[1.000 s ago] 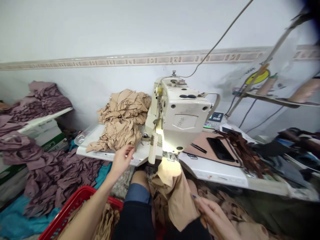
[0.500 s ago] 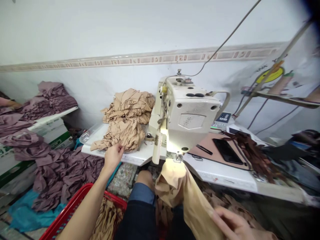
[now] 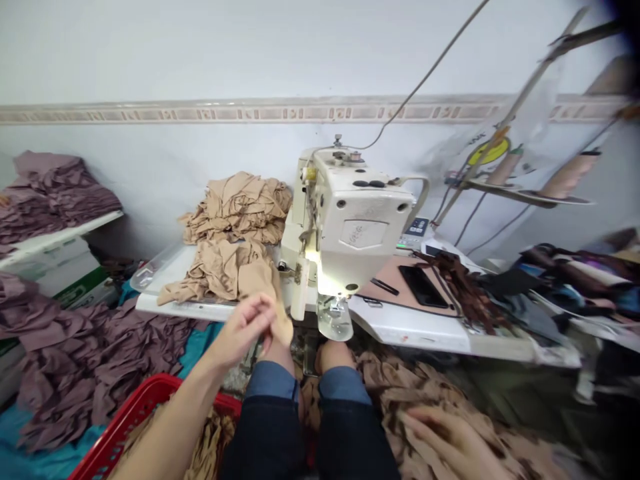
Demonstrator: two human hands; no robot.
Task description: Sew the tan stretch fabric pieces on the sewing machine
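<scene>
My left hand [image 3: 245, 330] is closed on the edge of a tan fabric piece [image 3: 260, 279], which stretches up to the tan fabric pile [image 3: 237, 207] left of the machine. The sewing machine [image 3: 363, 230] stands in the middle with its lamp lit. No cloth lies on its rounded work plate [image 3: 335, 323]. Down at the right, my right hand [image 3: 453, 437] is open, slightly blurred, with its fingers stretched out. Beneath and beside it spreads a heap of brownish-tan fabric [image 3: 400, 383].
A red basket [image 3: 125, 413] with tan fabric sits at lower left. Mauve fabric [image 3: 115, 340] covers the left side. A black phone [image 3: 423, 287] and tweezers [image 3: 385, 287] lie right of the machine, near dark brown strips [image 3: 465, 293]. A thread stand [image 3: 525, 193] rises behind.
The tan piece under the machine is gone from the plate and from my right hand, now over the heap. My left hand has drawn a piece from the pile toward the machine. The view shifted right.
</scene>
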